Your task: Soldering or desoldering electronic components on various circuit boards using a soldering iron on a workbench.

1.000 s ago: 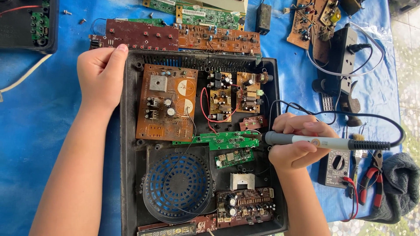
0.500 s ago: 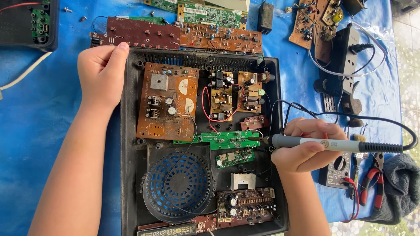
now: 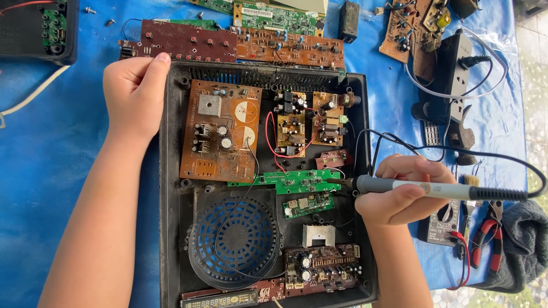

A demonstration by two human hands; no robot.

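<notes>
An open black device case point(image 3: 171, 188) lies in front of me with circuit boards inside. My left hand point(image 3: 132, 94) rests flat on its upper left corner. My right hand point(image 3: 402, 191) grips a grey soldering iron point(image 3: 422, 187), whose tip touches the right end of a green circuit board point(image 3: 299, 181) in the middle. Inside the case a large brown board point(image 3: 220, 131) sits upper left and a blue fan grille point(image 3: 233, 240) lower left. Smaller boards point(image 3: 311, 122) sit at upper right and another point(image 3: 322, 267) at the bottom.
Loose circuit boards point(image 3: 240, 43) lie on the blue cloth point(image 3: 51, 148) beyond the case. A black power strip point(image 3: 451, 68) and a multimeter point(image 3: 442, 222) are at the right, with red-handled pliers point(image 3: 488, 239) and a dark rag point(image 3: 528, 245). Another black device point(image 3: 34, 28) sits top left.
My right hand has shifted the soldering iron slightly, and its tip now rests on the green board's right end. The left hand has stayed on the case corner.
</notes>
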